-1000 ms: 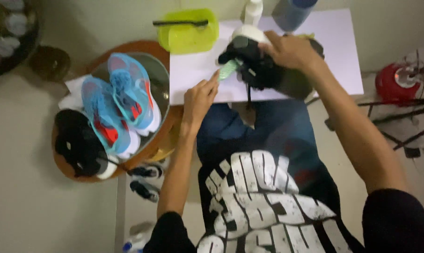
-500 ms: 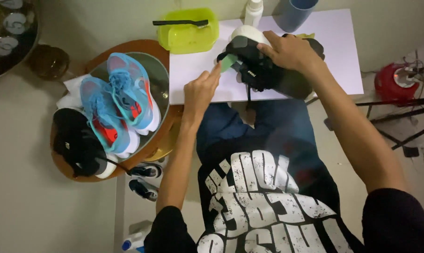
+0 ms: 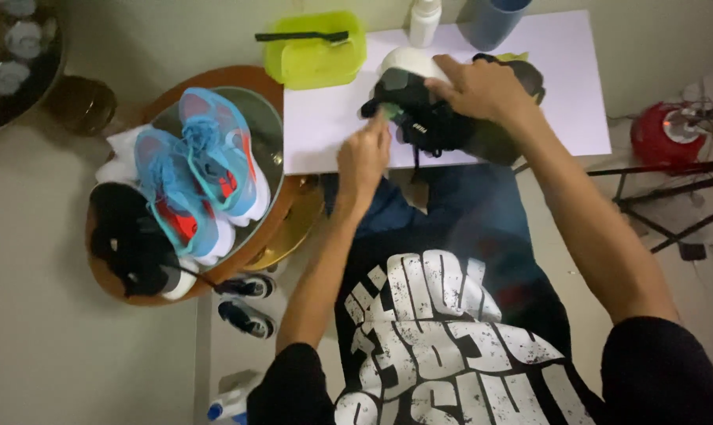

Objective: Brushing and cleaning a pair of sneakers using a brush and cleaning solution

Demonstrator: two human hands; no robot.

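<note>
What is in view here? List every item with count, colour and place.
black shoe: 1, black with white sole, on the white board
green tool: 1, small, at the shoe
white board: 1, front centre
tub: 1, yellow-green, board's left end
brush: 1, black, across the tub
bottle: 1, white, top edge
cup: 1, blue-grey, top edge
blue shoes: 2, round tray, left
red object: 1, floor, right
left hand: holds green tool
right hand: grips black shoe
</note>
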